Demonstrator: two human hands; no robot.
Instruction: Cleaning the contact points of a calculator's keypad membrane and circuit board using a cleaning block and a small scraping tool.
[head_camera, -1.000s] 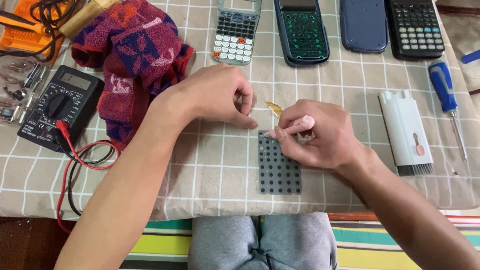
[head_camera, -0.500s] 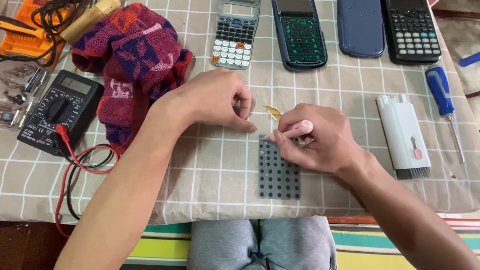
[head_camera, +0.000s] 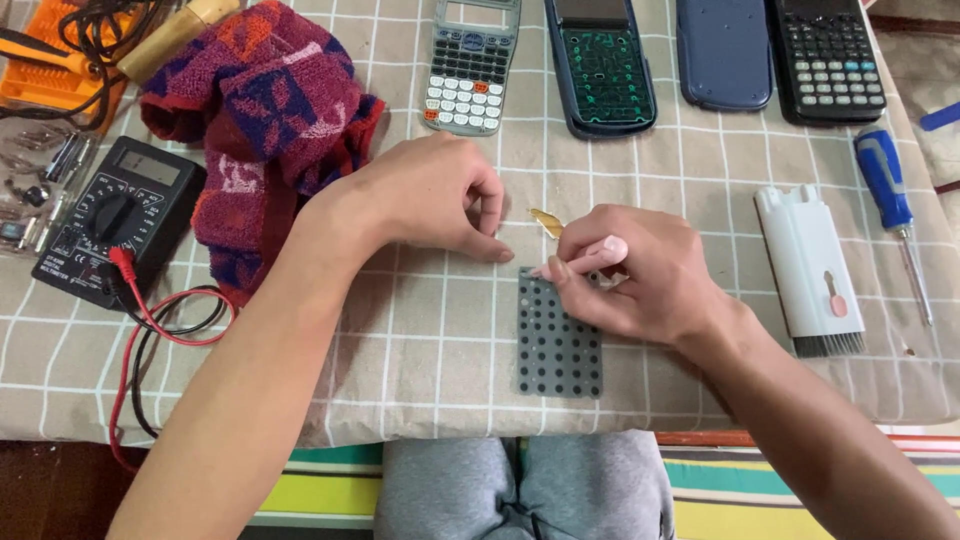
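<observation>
Keypad mat (head_camera: 558, 345) under right hand (head_camera: 640, 275) pinching pink tool (head_camera: 590, 256), left hand (head_camera: 440, 195) curled, apparently empty

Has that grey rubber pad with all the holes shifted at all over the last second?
No. The grey rubber pad lies on the same squares of the checked cloth, its top corner under the right hand.

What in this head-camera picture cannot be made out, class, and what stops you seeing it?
- Head view: the right hand covers the top right corner of the grey keypad mat.
- Head view: the curled left hand hides its own fingertips and anything under them.
- Head view: the four calculators are cut off by the top edge.
- Head view: the small gold piece is too small to identify.
</observation>
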